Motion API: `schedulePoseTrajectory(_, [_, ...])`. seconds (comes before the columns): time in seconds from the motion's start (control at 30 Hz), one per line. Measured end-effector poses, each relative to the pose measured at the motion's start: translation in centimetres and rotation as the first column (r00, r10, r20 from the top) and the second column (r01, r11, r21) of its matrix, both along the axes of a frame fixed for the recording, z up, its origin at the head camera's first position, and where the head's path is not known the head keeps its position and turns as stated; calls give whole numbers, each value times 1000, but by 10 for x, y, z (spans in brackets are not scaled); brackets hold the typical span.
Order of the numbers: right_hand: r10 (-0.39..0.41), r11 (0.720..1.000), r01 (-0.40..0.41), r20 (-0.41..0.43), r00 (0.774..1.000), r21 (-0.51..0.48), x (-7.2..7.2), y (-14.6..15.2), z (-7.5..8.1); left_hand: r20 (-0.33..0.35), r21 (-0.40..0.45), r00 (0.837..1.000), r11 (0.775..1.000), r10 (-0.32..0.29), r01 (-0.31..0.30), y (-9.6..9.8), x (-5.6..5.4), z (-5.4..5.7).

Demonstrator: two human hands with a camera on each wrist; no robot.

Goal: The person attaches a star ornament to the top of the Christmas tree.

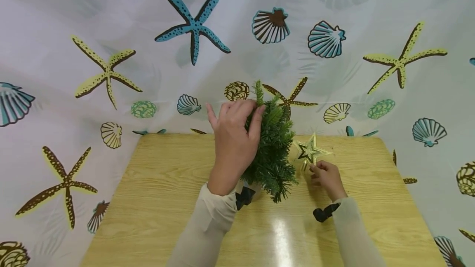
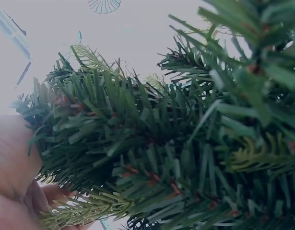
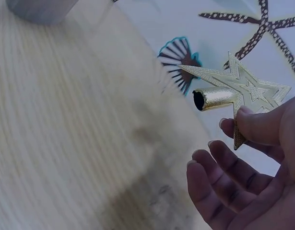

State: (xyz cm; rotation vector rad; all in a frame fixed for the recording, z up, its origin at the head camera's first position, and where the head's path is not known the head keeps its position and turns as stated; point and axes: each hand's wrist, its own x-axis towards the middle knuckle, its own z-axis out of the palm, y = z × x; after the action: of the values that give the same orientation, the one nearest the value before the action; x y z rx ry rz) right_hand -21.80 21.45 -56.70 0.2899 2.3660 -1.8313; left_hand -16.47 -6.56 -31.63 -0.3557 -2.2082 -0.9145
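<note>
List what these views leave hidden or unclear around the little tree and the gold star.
- Base of the small tree: head view, hidden behind the left hand and branches.
- Left hand's fingertips: left wrist view, buried in needles.
- Gold star: head view, its tube is too small to see.
- Grey object: right wrist view, cut off by the top edge.

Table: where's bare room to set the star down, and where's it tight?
Free: the table left of the left hand, out to its left edge; the near strip between the sleeves; the right side beyond the right hand. Crowded: the middle, where the tree stands with the star held close beside it.
</note>
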Motion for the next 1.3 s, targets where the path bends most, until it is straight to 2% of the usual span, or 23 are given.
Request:
schedulePoseTrajectory(0.3, [-24, 1000, 23, -106, 994, -12, 2, -7, 43, -4, -17, 1000, 1000, 4, -4, -2, -1, -1])
schedulePoseTrajectory(0.53, [-22, 999, 15, -222, 975, -31, 6, -10, 70, -14, -26, 1000, 1000, 12, -13, 0, -2, -1])
schedulePoseTrajectory(0.97, [-33, 999, 13, -403, 915, -52, 15, -16, 122, -50, -55, 998, 998, 39, -42, 3, -1, -3])
schedulePoseTrajectory(1.3, [-25, 998, -8, -514, 858, -62, 24, -21, 158, -36, -47, 998, 997, 53, -55, 3, 0, -5])
